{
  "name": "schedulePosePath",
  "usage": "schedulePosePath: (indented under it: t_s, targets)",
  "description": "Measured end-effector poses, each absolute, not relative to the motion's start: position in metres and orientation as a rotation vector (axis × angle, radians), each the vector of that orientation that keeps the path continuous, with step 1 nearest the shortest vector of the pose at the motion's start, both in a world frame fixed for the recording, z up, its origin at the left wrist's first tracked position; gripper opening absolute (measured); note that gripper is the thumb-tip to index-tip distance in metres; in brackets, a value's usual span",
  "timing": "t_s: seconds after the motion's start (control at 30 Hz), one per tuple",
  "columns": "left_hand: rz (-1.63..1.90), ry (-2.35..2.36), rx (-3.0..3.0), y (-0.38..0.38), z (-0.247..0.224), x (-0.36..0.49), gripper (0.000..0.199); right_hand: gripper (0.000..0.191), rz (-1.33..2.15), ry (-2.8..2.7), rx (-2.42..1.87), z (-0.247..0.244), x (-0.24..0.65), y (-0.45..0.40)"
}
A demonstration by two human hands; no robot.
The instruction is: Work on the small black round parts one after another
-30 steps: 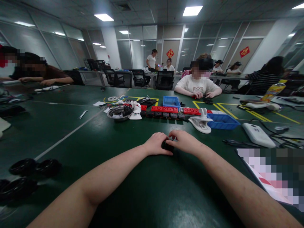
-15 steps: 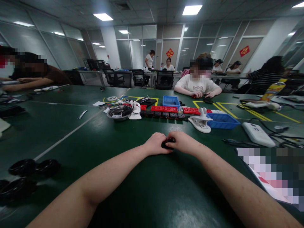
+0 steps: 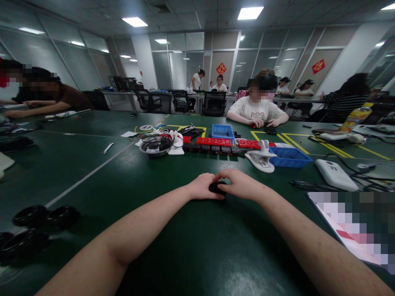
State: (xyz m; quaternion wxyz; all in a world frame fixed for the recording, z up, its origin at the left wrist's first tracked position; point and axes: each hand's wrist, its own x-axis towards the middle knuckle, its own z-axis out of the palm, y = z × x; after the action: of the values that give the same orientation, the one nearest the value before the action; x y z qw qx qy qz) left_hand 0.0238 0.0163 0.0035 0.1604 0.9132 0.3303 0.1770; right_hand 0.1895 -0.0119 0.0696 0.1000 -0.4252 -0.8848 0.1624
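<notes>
Short of the far edge of the table [image 3: 179, 246]: black object [image 3: 216, 188], partly covered.
Left hand [image 3: 203, 187]: clamped around its left side.
Right hand [image 3: 237, 183]: thumb against it, forefinger arched apart; grip hard to tell.

A small part [image 3: 217, 187] sits between the left hand [image 3: 205, 186] and the right hand [image 3: 240, 183]. Beyond the hands, a row of blocks [image 3: 214, 142] runs crosswise on the surface [image 3: 173, 250], one tray [image 3: 222, 133] behind it, another tray [image 3: 291, 162] near its right end. A clip stand [image 3: 262, 160] is before that second tray. Left beyond the hands lies a bowl [image 3: 148, 153], a second stand [image 3: 176, 149] just beside it. Rings [image 3: 63, 218] lie well left and nearer. Right of the hands lies a case [image 3: 335, 174], cables [image 3: 304, 186] beside it; a bottle [image 3: 354, 118] is farther back. A person [image 3: 257, 110] sits behind the row.
</notes>
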Motion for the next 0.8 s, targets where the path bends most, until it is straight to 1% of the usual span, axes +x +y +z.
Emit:
schedulePosePath:
  t_s: [0.13, 0.27, 0.33, 0.4, 0.57, 0.8]
  targets:
    - [0.496, 0.935, 2.629, 0.015, 0.001, 0.024, 0.050, 0.022, 0.395, -2.538, -1.424, 0.068, 0.189, -0.011]
    - [0.556, 1.037, 2.618, 0.013, 0.000, 0.025, 0.066, 0.025, 0.375, -2.518, -1.535, 0.063, 0.187, -0.011]
    - [0.576, 1.085, 2.624, 0.011, 0.000, 0.026, 0.069, 0.029, 0.353, -2.496, -1.574, 0.061, 0.185, -0.011]
    - [0.581, 1.127, 2.641, 0.011, 0.000, 0.027, 0.067, 0.029, 0.342, -2.494, -1.599, 0.059, 0.183, -0.011]
    - [0.558, 1.184, 2.710, 0.011, -0.001, 0.028, 0.054, 0.019, 0.378, -2.521, -1.575, 0.055, 0.182, -0.009]
    - [0.556, 1.131, 2.747, 0.013, -0.003, 0.029, 0.046, 0.017, 0.390, -2.531, -1.533, 0.055, 0.184, -0.008]
